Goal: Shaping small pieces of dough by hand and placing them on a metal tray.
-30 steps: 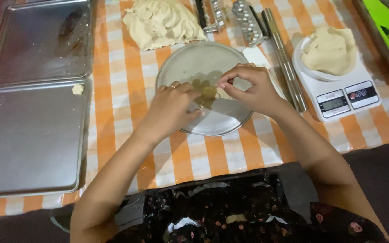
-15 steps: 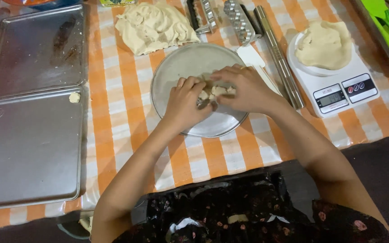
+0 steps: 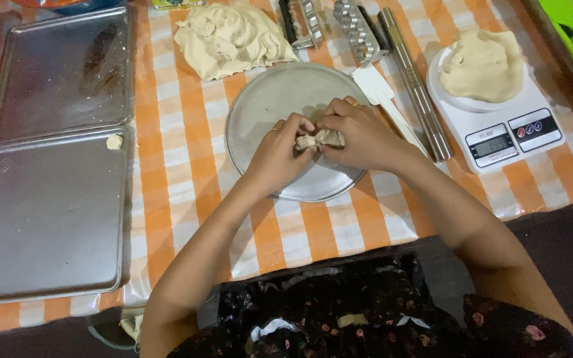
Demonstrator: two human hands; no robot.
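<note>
My left hand (image 3: 278,147) and right hand (image 3: 359,132) each close their grip on the small pale dough lump (image 3: 319,138) above the round metal plate (image 3: 266,106); soft, light, probably sticky, best pinched gently at its edges

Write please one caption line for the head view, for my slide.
Left hand and right hand pinch a small dough piece over a round metal plate on an orange checked tablecloth.
</note>
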